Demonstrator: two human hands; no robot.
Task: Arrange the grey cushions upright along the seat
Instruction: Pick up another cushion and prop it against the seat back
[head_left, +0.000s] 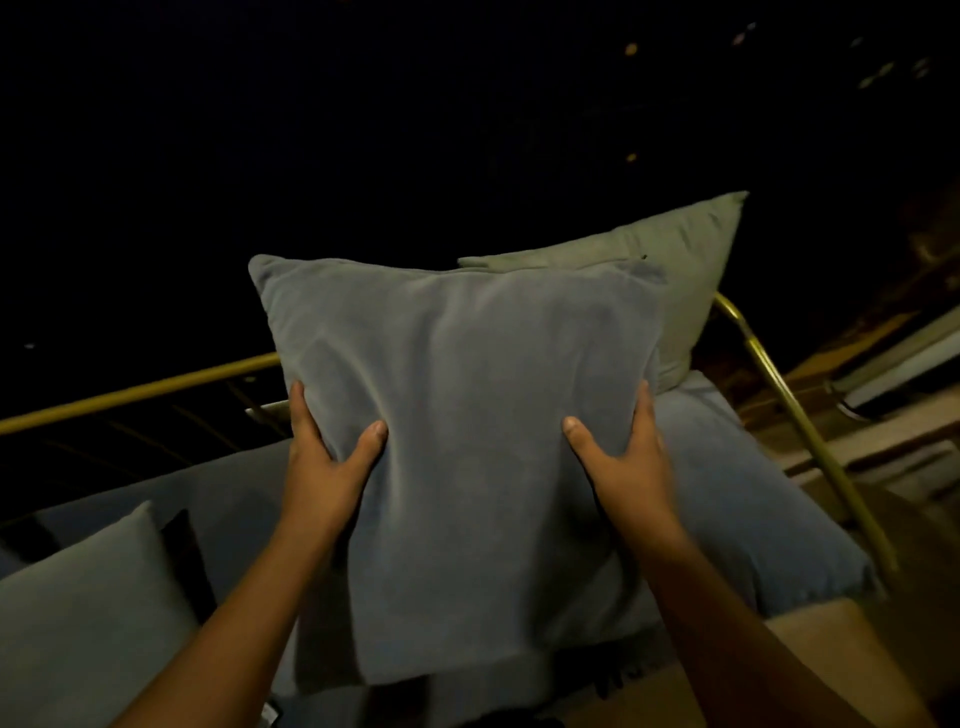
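— So, what is seen at the lower left of the frame?

— A pale grey cushion (88, 608) is propped there on the seat (228, 488), with a dark cushion (184, 556) tucked just behind its right edge. A brass-coloured rail (140, 389) is seen running across the left behind the seat.

— And in the middle?

— A large grey velvet cushion (467, 467) is held upright at the centre of the frame. Its left edge is gripped by the left hand (324, 462), the thumb pressed onto the front face and the fingers wrapped behind. Its right edge is gripped in the same way by the right hand (621, 457), thumb in front, fingers curled round the side.

— What is found to the right?

— A lighter greenish-grey cushion (675, 275) is stood upright behind the held one, at the upper right. Below it a blue-grey seat pad (753, 509) is laid flat, and a curved brass armrest (795, 415) is seen along the right side.
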